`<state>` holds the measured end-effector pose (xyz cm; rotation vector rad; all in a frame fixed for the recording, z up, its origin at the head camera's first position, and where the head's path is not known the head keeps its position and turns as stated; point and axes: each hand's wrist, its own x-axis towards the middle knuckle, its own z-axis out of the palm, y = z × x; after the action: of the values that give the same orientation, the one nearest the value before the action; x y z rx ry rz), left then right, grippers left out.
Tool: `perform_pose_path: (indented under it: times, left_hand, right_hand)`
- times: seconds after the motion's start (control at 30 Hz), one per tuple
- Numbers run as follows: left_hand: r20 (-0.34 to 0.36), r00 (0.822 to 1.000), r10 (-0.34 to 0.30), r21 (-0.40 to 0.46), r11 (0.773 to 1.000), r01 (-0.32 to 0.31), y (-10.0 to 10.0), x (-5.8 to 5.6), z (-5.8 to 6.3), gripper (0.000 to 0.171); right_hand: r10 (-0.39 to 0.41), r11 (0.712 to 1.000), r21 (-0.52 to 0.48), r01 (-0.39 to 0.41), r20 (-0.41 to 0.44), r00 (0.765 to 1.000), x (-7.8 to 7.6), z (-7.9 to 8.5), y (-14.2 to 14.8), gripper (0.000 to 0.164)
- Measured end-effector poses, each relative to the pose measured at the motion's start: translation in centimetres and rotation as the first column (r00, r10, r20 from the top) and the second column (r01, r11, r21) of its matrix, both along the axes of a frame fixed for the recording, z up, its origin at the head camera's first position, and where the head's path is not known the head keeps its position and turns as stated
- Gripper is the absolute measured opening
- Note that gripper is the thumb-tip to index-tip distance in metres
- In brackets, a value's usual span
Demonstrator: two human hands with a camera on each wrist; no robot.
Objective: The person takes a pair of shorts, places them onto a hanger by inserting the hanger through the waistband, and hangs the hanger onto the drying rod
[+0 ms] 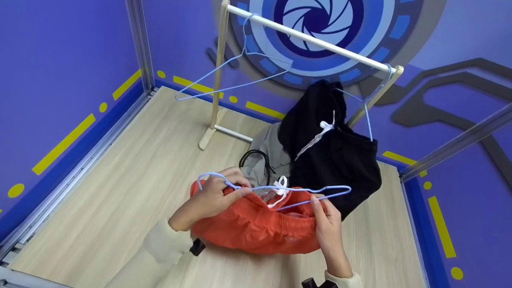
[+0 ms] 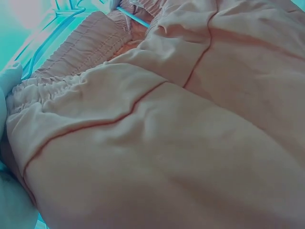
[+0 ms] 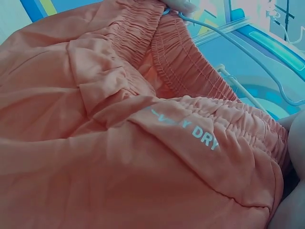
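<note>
Orange shorts (image 1: pixel 256 230), with a gathered elastic waistband and a white drawstring (image 1: pixel 281 185), hang between both hands. A light blue hanger (image 1: pixel 294 188) lies along the waist opening, its left part inside the shorts and its right end sticking out beyond the waistband. My left hand (image 1: pixel 216 198) grips the hanger just below its hook, together with the waistband. At the other side, my right hand (image 1: pixel 330 224) pinches the waistband close beneath the hanger's free end. White lettering (image 3: pixel 205 136) shows on the shorts in the right wrist view.
Behind stands a rack (image 1: pixel 312 39) with a white rail. One bare blue hanger (image 1: pixel 236 86) hangs at its left; black drawstring shorts (image 1: pixel 336 168) hang from another at the right. A grey garment (image 1: pixel 264 154) with a black cord lies beneath them on the wooden table (image 1: pixel 132 172).
</note>
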<state>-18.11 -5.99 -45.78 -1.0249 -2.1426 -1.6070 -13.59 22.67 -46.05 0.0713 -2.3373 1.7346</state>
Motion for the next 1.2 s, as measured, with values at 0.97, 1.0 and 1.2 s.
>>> perform_pose_path:
  times: [0.97,1.0,1.2]
  left_hand:
    - [-0.15,0.986,-0.073,-0.074,0.995,0.063,-0.4,-0.1,0.8,0.01]
    - [-0.145,0.987,-0.069,-0.084,0.995,0.058,-0.4,-0.1,0.7,0.01]
    - [-0.199,0.979,-0.054,-0.183,0.983,0.018,-0.4,-0.3,0.4,0.016]
  right_hand:
    - [-0.009,0.947,-0.322,0.019,0.031,0.999,-0.3,0.5,3.6,0.031]
    - [-0.012,0.948,-0.319,0.02,0.025,1.0,-0.4,0.5,3.7,0.031]
    - [-0.019,0.953,-0.303,0.02,0.005,1.0,-0.4,0.7,4.1,0.032]
